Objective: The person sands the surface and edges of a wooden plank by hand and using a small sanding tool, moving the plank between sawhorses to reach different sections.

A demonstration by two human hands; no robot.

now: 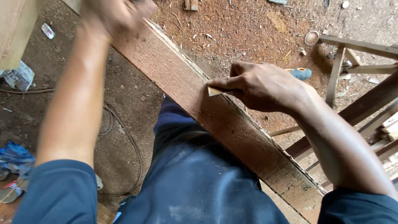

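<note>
Item: long reddish-brown rough-sawn wooden plank [215,120], marking or scraping in progress.
Plank runs diagonally across the person's lap. Right hand [259,87] pinches a small pale wooden sliver [214,91] against its far edge, wrist bent; next move likely needs steady pressure along that edge. Left hand [118,14] blurred at the upper end, grip unreadable.

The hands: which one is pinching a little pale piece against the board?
The right hand. Its fingertips pinch a small pale wedge on the long reddish plank. The left hand is raised farther up the plank, blurred.
</note>
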